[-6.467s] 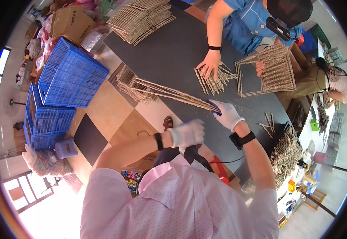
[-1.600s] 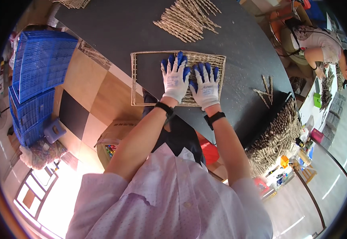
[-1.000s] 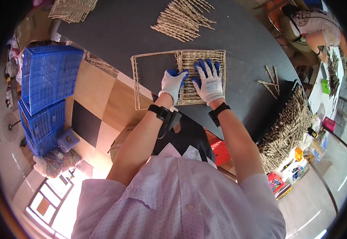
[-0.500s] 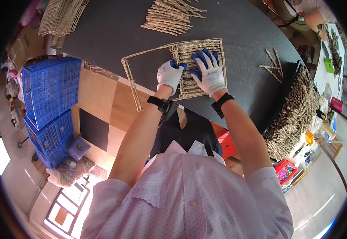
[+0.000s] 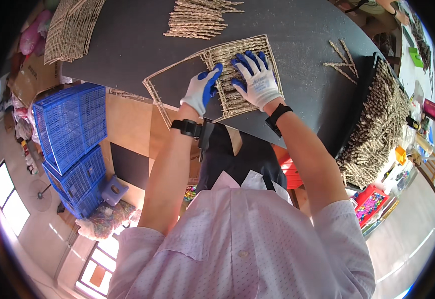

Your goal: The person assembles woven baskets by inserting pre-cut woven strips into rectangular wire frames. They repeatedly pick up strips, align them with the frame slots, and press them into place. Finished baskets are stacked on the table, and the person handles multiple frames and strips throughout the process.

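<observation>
A light tan frame of two joined rectangles lies on the dark table, its right half filled with rows of knobbly twisted sticks and its left half bare. My right hand, in a white glove with blue fingers, presses flat on these sticks, fingers spread. At the middle bar is my left hand, gloved alike and turned on its side, its blue palm facing right. Its fingers and thumb are apart, with nothing visible between them; whether they touch the bar is hard to tell.
Loose twisted sticks lie beyond the frame, and several more at right. A black tray heaped with sticks stands at the right edge. Stacked frames are at far left, near blue crates. Another person's arm shows at top right.
My left hand has loosened from its closed hold at the middle bar and turned its palm rightward. My right hand stays flat on the sticks. The whole view has shifted slightly.
</observation>
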{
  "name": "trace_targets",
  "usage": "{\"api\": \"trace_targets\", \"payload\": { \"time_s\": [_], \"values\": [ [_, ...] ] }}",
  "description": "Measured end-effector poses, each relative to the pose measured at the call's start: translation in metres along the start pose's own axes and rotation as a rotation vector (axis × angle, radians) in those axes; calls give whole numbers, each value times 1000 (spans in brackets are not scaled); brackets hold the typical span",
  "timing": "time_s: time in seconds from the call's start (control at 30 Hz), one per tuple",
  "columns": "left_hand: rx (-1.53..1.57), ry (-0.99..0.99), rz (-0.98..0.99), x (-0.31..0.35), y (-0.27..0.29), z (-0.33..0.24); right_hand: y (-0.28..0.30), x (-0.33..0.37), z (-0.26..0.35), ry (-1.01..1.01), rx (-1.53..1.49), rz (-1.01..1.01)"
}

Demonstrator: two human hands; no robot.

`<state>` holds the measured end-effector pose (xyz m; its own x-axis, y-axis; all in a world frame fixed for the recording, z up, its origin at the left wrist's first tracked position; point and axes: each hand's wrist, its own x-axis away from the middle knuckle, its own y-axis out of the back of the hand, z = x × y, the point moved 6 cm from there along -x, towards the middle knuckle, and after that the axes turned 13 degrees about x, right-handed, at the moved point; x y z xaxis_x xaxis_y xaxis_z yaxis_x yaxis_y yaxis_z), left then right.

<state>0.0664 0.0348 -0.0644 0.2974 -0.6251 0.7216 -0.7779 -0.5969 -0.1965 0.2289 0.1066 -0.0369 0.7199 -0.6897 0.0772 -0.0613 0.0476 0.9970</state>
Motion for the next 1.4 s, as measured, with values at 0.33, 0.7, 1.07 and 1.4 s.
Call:
{"api": "trace_targets", "payload": {
  "time_s": [0.33, 0.7, 1.07, 1.4],
  "values": [
    [-1032, -324, -314, -7, -13, -21, 10, -2, 1, 4, 29, 79],
    [-622, -200, -429, -10, -4, -17, 9, -1, 4, 32, 7, 44],
    [-889, -467, -138, 19, -12, -25, 9, -1, 1, 12, -25, -4],
    [-392, -254, -12, 0, 7, 5, 9, -2, 4, 0, -44, -77]
  ]
}}
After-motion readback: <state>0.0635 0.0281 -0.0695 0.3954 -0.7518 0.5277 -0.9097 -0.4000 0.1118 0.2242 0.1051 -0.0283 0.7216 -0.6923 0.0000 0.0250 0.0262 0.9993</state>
